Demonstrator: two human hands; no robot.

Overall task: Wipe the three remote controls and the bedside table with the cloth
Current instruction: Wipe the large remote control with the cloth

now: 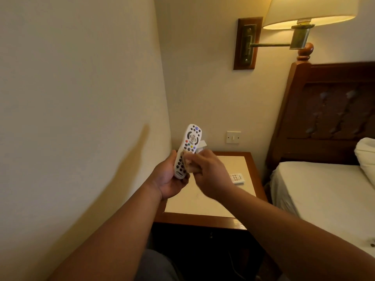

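Bedroom, prob. hotel: bed [324, 191] w/ wood headboard [328, 110], wall lamp [304, 15], bedside table [239, 159], switch [233, 137].

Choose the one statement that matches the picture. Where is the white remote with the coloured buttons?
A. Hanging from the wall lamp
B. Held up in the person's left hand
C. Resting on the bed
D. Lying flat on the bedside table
B: the left hand grips the lower end of the white remote, raised above the bedside table, while the right hand presses a cloth against it.
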